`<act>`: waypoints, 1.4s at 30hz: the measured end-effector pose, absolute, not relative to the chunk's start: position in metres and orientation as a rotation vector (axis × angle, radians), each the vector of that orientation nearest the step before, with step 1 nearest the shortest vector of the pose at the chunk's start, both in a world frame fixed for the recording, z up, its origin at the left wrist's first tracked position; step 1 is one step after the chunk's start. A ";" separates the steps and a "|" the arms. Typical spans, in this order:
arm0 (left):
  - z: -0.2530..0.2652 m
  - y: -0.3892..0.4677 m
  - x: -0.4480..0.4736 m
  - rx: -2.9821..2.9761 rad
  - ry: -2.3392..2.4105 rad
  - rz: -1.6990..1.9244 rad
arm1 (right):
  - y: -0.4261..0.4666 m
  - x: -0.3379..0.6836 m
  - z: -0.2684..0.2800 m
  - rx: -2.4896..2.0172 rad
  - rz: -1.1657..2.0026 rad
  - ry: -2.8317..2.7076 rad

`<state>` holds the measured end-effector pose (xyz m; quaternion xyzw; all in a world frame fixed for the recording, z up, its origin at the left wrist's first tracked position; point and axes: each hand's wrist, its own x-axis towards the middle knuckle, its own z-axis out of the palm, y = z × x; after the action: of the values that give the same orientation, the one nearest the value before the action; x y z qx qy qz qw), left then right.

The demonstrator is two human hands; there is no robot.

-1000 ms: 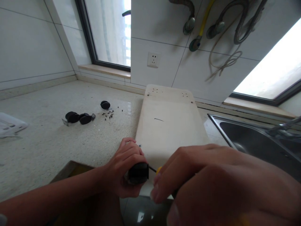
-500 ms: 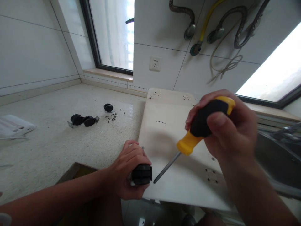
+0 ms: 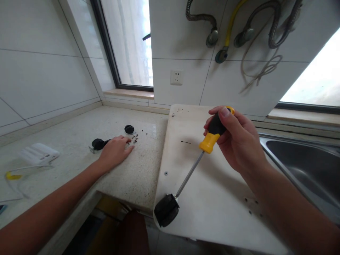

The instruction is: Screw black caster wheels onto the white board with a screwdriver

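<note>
My right hand (image 3: 235,136) grips a yellow and black screwdriver (image 3: 209,141) above the white board (image 3: 207,184). The tip of its long shank meets the base of a black caster wheel (image 3: 166,209), which stands at the board's near left corner. Over on the stone counter, my left hand (image 3: 117,150) reaches to a scatter of small dark screws (image 3: 135,139), thumb and fingers apart around them. Just beyond those screws sits one caster wheel (image 3: 129,129). Another dark caster (image 3: 97,143) lies left of my left hand, which partly hides things there.
A white box-shaped device (image 3: 42,154) with a cable lies at the counter's left. The steel sink (image 3: 305,166) is to the right of the board. Hoses (image 3: 204,17) and a socket (image 3: 176,77) are on the tiled wall. The counter's front edge has an opening below it.
My left hand has let go of the caster at the board's corner and moved left and away to the screws. The screwdriver's tip has come to the caster's base. The view has shifted.
</note>
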<state>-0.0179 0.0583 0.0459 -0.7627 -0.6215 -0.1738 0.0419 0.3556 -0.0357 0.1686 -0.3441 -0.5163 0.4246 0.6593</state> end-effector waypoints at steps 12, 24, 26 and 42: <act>0.058 0.068 -0.047 -2.152 -1.777 -0.299 | -0.042 0.352 0.168 -0.737 0.964 -1.176; 0.030 0.065 -0.050 -2.130 -1.755 -0.253 | -0.046 0.347 0.168 -0.741 0.973 -1.220; 0.029 0.066 -0.050 -2.128 -1.762 -0.284 | -0.046 0.347 0.167 -0.741 0.965 -1.215; 0.030 0.070 -0.032 -2.223 -1.876 -0.498 | -0.047 0.345 0.167 -0.743 0.953 -1.233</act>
<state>-0.0324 0.0697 0.0300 -0.7499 -0.6327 -0.1680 0.0953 0.3453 -0.0466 0.1666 -0.3272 -0.5428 0.4194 0.6499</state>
